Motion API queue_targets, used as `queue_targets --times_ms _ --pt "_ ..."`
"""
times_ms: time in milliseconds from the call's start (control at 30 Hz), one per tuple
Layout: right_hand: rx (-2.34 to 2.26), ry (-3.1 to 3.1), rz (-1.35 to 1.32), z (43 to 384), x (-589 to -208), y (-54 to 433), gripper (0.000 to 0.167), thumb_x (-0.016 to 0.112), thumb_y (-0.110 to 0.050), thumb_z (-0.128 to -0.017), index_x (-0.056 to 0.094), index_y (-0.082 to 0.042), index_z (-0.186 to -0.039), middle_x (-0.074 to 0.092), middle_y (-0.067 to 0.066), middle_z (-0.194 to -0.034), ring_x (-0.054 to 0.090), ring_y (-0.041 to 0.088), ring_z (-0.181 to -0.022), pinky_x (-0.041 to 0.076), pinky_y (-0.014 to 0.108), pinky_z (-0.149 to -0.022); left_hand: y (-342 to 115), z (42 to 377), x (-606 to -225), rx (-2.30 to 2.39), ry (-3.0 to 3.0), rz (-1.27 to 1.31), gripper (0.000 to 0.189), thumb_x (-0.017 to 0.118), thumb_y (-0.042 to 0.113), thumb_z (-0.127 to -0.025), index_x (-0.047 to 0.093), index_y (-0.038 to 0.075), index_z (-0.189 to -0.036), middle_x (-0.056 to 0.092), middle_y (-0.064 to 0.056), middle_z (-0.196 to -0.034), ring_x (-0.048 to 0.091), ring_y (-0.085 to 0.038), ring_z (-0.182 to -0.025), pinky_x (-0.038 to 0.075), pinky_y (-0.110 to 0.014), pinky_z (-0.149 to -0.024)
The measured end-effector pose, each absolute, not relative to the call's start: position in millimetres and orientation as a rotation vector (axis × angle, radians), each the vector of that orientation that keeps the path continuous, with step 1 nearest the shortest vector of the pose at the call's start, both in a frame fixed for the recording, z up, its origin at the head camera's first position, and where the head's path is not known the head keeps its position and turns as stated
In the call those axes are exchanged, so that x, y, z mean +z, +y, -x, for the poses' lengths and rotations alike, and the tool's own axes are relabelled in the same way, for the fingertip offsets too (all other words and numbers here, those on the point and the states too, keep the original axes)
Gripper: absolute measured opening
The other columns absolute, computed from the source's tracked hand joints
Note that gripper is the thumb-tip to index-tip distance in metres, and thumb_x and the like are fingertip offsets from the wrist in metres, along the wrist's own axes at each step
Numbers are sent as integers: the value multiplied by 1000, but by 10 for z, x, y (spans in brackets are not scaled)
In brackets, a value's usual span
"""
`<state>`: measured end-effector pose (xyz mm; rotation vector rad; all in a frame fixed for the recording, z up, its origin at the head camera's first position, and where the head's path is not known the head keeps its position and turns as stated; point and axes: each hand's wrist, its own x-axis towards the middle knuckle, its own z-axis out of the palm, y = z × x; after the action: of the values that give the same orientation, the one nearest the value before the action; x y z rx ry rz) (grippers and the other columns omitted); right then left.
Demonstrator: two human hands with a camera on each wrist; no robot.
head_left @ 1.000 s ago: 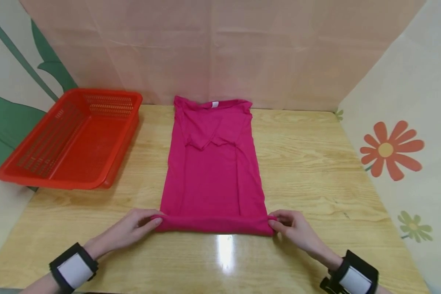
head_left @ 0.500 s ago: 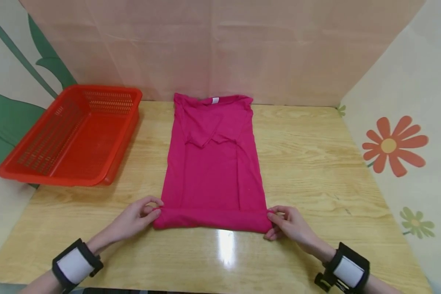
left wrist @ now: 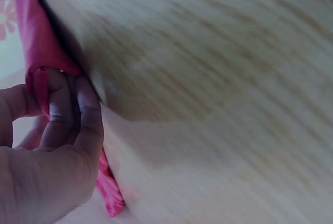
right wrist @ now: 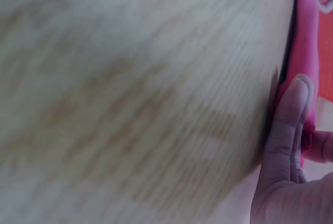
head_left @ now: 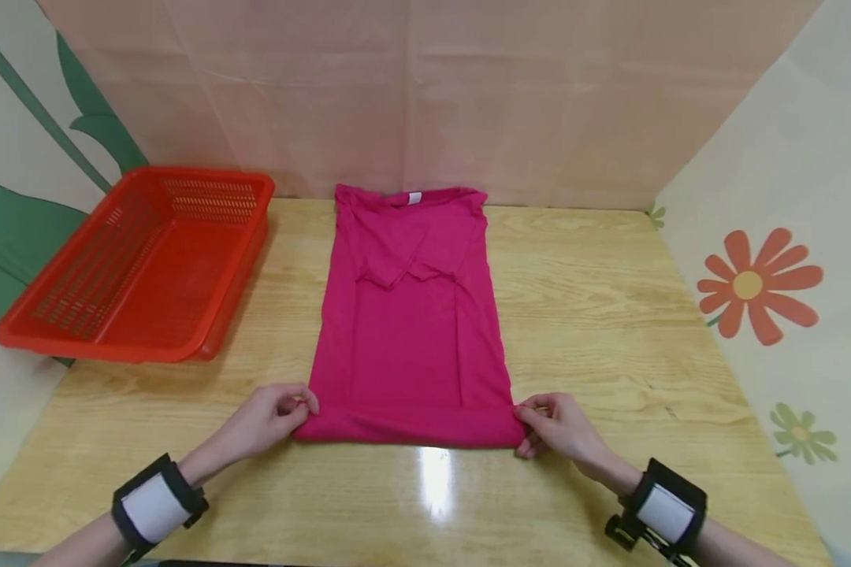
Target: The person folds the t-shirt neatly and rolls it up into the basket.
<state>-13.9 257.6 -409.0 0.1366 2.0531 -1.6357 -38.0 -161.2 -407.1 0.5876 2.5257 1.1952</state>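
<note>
A magenta shirt lies flat on the table, its neckline with a white tag toward the back and its sides folded inward. Along the near edge the hem is turned up into a band. My left hand pinches the left end of this band between thumb and fingers. At the right end, my right hand pinches the cloth the same way. In the left wrist view some fingers reach under the folded cloth. The right wrist view shows fingers lying along the band, with the thumb on its other side.
A red plastic basket with slotted walls stands at the left of the wooden table. A pinkish sheet rises behind the table, and a flowered wall covering lines the right side.
The turned-up band at the hem has become slightly deeper and has rolled a little away from me. Both hands keep hold of its ends, with small shifts of the fingers.
</note>
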Motion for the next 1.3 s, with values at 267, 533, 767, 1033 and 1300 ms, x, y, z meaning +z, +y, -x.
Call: queue_targets --times_ms 267,533,767,1033,1300 --pt "-1644 2105 -116 152 -4127 2567 28 57 -10 -86 44 10 -100 58 25 -62 59 35 -51 49 46 -50 -1535 327 -4079 891 2777 -602 10 63 8 -77 63 17 -81 39 12 -49 34 -1 -44 30 -19 -43" --pt "-1027 2965 745 105 -4177 2567 26 66 -9 -76 60 -8 -102 51 3 -83 51 12 -65 43 22 -50 -1512 299 -4095 545 2964 -1164 20 65 7 -73 65 14 -92 50 3 -93 46 -11 -87 43 -26 -74" --pt "-544 2878 1453 3 -4116 2523 44 64 -23 -77 56 -9 -118 47 7 -119 43 18 -108 44 36 -83 -1525 267 -4140 447 2820 -1451 42 64 32 -77 59 7 -110 55 -2 -107 49 -16 -101 46 -33 -78" --pt "-644 2877 1375 100 -4185 2590 27 54 -11 -86 59 -4 -111 51 5 -108 47 18 -102 43 30 -83 -1553 310 -4119 439 2839 -1498 42 63 16 -79 54 9 -119 55 1 -94 52 -12 -87 48 -28 -67" --pt "-925 2884 1006 259 -4212 2568 15 62 3 -78 60 -10 -83 51 -7 -77 48 4 -70 43 21 -61 -1583 388 -4177 858 2782 -956 20 51 23 -90 54 17 -110 49 12 -91 46 -1 -83 44 -23 -72"
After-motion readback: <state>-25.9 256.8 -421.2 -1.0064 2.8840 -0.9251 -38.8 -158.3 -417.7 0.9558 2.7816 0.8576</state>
